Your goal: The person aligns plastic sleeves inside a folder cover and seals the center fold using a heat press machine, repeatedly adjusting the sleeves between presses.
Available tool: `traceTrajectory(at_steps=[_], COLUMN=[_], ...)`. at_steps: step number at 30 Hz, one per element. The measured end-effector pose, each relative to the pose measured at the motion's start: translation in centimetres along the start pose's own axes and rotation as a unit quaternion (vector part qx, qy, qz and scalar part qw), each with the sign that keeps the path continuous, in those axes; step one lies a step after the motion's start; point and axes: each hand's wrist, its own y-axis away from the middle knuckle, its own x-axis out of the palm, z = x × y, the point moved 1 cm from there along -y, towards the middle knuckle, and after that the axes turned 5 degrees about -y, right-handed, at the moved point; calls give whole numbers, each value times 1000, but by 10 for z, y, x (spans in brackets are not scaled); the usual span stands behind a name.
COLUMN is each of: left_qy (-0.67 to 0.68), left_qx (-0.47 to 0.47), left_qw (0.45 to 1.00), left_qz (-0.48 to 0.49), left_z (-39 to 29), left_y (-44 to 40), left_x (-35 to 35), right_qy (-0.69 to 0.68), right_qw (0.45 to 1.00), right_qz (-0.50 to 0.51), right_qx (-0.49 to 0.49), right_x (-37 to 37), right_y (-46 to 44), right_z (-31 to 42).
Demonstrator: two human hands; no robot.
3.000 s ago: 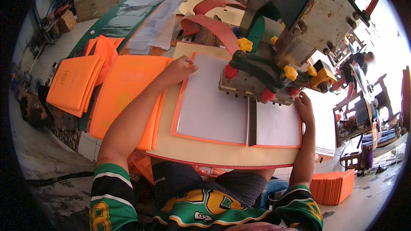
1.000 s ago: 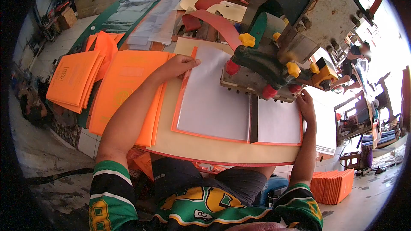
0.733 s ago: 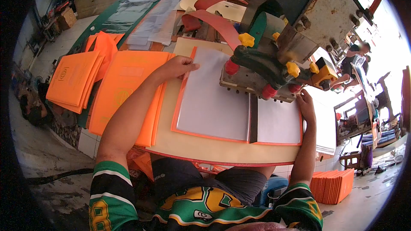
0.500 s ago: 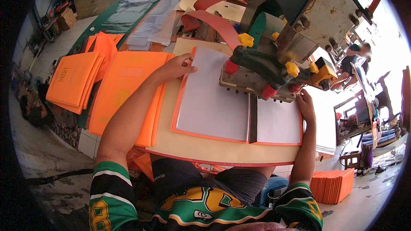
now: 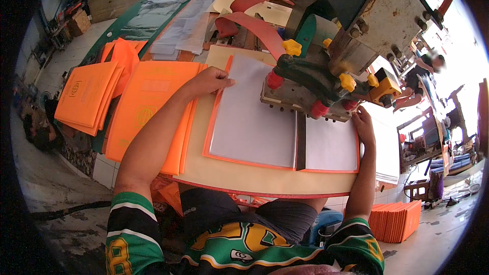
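Left hand (image 5: 209, 82), centre-left: grip narrow, pinching edge of open orange-bordered plastic folder (image 5: 252, 130); folder, mid-frame, partly beneath grey metal press plate (image 5: 289, 103), could skew if pulled unevenly; right hand (image 5: 363, 126), centre-right: grip indeterminable, trapped fingers possible should plate drop.

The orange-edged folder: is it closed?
No, the folder lies open, with a dark strip showing between its two pale panels.

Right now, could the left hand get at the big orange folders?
Probably yes: the left hand is at the open cover, just beside the big orange folders; its forearm crosses over them, and nothing visible blocks the way.
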Motion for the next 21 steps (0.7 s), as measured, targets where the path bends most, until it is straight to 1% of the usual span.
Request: traceTrajectory(at_steps=[4, 6, 11, 14, 16, 17, 19, 21], left_qy=[-7, -10, -29, -8, 26, 26, 53, 64], left_qx=[-2, 4, 11, 22, -11, -13, -19, -30], left_qw=[1000, 1000, 999, 1000, 1000, 1000, 998, 997], left_qz=[1, 1, -13, -6, 6, 7, -20, -20], left_z=[-2, 0, 7, 7, 9, 10, 9, 7], left_y=[2, 1, -3, -2, -3, -3, -3, -2], left_x=[0, 0, 1, 2, 1, 2, 3, 3], right_qy=[-22, -45, -30, -31, -35, -26, -17, -16], right_qw=[1000, 998, 999, 999, 999, 999, 999, 999], right_qz=[-3, 4, 5, 5, 1, -6, -12, -9], right_qx=[-9, 32, 29, 32, 38, 35, 31, 32], right_x=[0, -1, -2, 0, 0, 0, 0, 0], right_y=[-1, 0, 0, 1, 1, 0, -1, -1], right_z=[-2, -1, -1, 3, 1, -1, -1, 0])
